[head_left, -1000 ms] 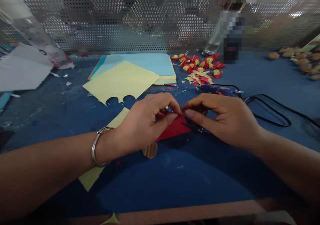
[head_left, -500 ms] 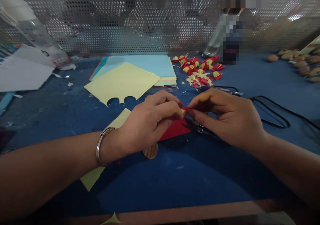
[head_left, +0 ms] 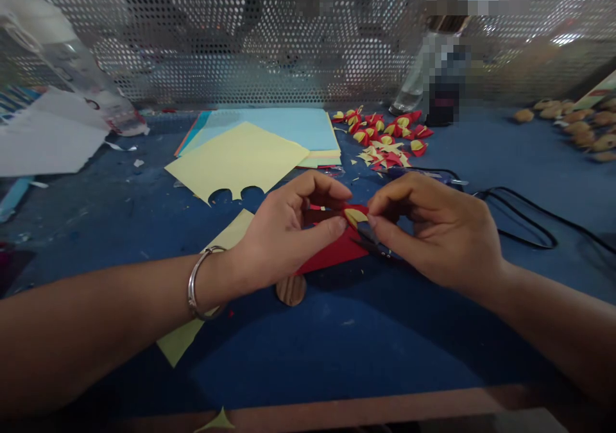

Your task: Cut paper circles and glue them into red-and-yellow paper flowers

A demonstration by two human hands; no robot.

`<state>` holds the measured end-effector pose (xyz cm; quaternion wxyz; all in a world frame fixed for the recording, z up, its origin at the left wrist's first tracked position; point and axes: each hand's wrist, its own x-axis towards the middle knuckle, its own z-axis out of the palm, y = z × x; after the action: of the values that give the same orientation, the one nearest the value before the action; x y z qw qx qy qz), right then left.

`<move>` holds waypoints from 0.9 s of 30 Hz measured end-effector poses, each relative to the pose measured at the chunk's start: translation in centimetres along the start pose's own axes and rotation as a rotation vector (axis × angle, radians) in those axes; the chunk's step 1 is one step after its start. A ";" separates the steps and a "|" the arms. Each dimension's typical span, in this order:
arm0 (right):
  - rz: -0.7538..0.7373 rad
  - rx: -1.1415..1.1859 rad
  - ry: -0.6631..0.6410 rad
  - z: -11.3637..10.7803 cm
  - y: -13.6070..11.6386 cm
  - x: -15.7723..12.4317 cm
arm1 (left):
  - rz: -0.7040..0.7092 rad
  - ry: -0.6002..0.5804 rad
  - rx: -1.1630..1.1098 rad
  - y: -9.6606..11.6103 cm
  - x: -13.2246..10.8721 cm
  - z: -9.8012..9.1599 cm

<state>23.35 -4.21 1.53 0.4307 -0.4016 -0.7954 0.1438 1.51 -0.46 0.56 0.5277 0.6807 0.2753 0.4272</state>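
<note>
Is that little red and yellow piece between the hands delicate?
The red and yellow piece looks like thin paper, so it's probably light. Its curved shape may crumple if squeezed, and, being small, it would likely shift at a nudge.

Scissors (head_left: 370, 247): handles hidden by right hand (head_left: 437, 228) | red paper (head_left: 332, 250): partly behind left hand (head_left: 289, 231) | bottle (head_left: 409, 90), desk's (head_left: 312, 356) far edge: part-blurred | white paper (head_left: 48, 138): left side cut off

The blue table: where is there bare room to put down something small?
Widest is the near blue tabletop, between the striped disc and the front edge. Another patch lies between the red-and-yellow pieces and the brown lumps. It is crowded between the left hand and right hand, over the red paper, and behind them, at the paper stack.
</note>
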 end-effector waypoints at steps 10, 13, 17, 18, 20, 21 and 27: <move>-0.110 -0.140 -0.031 0.3 0.3 -0.3 | -0.523 -0.036 -0.650 -0.1 -0.5 1.0; -0.130 -0.161 -0.018 0.2 0.4 -0.2 | -0.443 0.005 -0.569 -0.3 -0.1 0.7; -0.112 -0.162 -0.033 0.0 0.3 -0.1 | -0.332 -0.011 -0.378 -0.5 0.4 0.1; -0.098 -0.154 -0.048 0.0 0.3 -0.1 | -0.313 -0.019 -0.333 -0.4 0.4 0.0; -0.067 -0.128 -0.075 -0.1 0.3 -0.1 | -0.277 -0.031 -0.255 -0.3 0.4 0.0; -0.050 -0.115 -0.083 -0.1 0.3 -0.2 | -0.256 -0.037 -0.220 -0.3 0.4 0.0; 0.006 -0.058 -0.124 -0.1 0.5 -0.1 | -0.149 -0.063 -0.010 -0.2 0.4 0.0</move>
<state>23.71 -3.97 1.24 0.3683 -0.4068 -0.8230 0.1464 1.69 -0.02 0.53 0.5697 0.6688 0.3065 0.3663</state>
